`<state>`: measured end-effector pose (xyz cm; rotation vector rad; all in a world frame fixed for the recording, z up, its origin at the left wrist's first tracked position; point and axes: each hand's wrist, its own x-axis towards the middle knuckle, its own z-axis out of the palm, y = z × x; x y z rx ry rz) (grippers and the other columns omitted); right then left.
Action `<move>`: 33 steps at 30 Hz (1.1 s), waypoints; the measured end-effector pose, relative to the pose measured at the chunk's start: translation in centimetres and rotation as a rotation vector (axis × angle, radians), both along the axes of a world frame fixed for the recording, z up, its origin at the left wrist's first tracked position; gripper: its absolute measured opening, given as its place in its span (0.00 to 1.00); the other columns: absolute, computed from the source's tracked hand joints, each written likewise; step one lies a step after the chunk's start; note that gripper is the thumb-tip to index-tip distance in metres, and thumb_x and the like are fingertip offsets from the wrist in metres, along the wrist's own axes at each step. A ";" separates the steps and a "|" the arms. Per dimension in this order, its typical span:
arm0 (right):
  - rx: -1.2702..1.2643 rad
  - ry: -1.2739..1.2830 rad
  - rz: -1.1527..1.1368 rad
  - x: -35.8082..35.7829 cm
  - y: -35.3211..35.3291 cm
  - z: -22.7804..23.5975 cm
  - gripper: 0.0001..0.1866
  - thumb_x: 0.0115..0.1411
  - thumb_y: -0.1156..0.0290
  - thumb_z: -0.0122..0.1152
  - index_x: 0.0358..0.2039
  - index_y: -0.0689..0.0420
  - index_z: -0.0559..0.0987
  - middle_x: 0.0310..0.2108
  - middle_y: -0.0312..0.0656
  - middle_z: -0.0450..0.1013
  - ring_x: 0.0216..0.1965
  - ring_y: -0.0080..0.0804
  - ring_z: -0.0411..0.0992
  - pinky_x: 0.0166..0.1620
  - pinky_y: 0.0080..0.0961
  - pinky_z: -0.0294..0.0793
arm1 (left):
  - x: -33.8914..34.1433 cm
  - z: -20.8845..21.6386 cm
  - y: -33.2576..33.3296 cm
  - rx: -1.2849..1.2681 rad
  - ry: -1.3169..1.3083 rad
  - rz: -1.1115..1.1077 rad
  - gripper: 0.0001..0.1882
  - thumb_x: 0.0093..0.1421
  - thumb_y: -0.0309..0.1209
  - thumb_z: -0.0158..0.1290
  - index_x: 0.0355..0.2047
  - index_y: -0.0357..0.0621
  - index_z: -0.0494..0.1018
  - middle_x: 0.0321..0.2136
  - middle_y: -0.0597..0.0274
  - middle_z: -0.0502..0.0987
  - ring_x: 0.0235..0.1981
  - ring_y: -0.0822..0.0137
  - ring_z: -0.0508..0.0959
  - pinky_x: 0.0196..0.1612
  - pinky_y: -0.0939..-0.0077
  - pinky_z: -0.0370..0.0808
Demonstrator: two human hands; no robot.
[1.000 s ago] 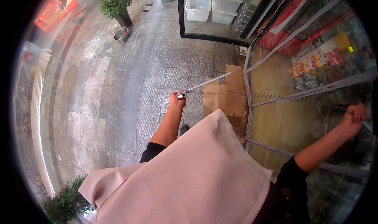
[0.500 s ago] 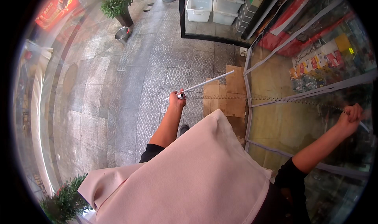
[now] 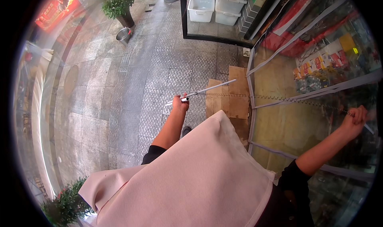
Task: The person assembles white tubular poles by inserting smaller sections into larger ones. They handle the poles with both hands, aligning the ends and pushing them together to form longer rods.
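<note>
My left hand (image 3: 181, 103) is closed around a thin white rod (image 3: 216, 84) that points forward and to the right. The dark open end of a short white tube (image 3: 187, 99) shows at its fingers. A thin dark coiled cord (image 3: 275, 97), stretched long, runs from the rod near this hand across to the right. Far to the right, my right hand (image 3: 355, 120) is closed at the cord's other end. A pale stick-like end (image 3: 369, 128) sticks out below its fingers. What lies inside that fist is hidden.
A pink cloth (image 3: 187, 175) covers my front. Flattened cardboard (image 3: 238, 95) lies on the tiled floor beside glass panels (image 3: 275, 75) with goods behind them. Ahead are a metal bucket (image 3: 123, 35), a potted plant (image 3: 118, 6) and white tubs (image 3: 201, 9). Another plant (image 3: 66, 199) stands lower left.
The rod in my left hand has tilted, its far tip dropping lower. The cord now meets the rod a little further from the fingers. My right hand has hardly moved.
</note>
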<state>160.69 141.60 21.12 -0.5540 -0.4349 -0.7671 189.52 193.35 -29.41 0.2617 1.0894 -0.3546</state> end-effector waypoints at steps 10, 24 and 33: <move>-0.015 0.001 0.009 0.1 0.3 -0.5 0.15 0.69 0.67 0.44 0.25 0.57 0.62 0.20 0.33 0.55 0.11 0.18 0.46 0.16 0.18 0.45 | -0.2 0.5 -0.2 0.098 -0.017 -0.004 0.11 0.66 0.33 0.40 0.43 0.39 0.59 0.31 0.48 0.77 0.14 0.69 0.69 0.12 0.81 0.62; 0.039 0.019 0.012 -0.1 0.9 -0.8 0.14 0.69 0.69 0.43 0.25 0.57 0.63 0.20 0.34 0.56 0.10 0.18 0.46 0.15 0.17 0.44 | -0.8 -1.8 0.4 0.045 -0.035 -0.042 0.14 0.65 0.32 0.42 0.47 0.39 0.55 0.32 0.44 0.77 0.20 0.63 0.76 0.15 0.76 0.73; 0.058 0.014 0.001 -0.2 1.4 -0.5 0.13 0.69 0.68 0.44 0.25 0.57 0.63 0.20 0.34 0.55 0.11 0.18 0.46 0.15 0.17 0.45 | -0.9 -2.2 0.0 0.088 -0.006 -0.029 0.14 0.66 0.33 0.42 0.47 0.40 0.56 0.30 0.45 0.78 0.19 0.63 0.76 0.13 0.79 0.65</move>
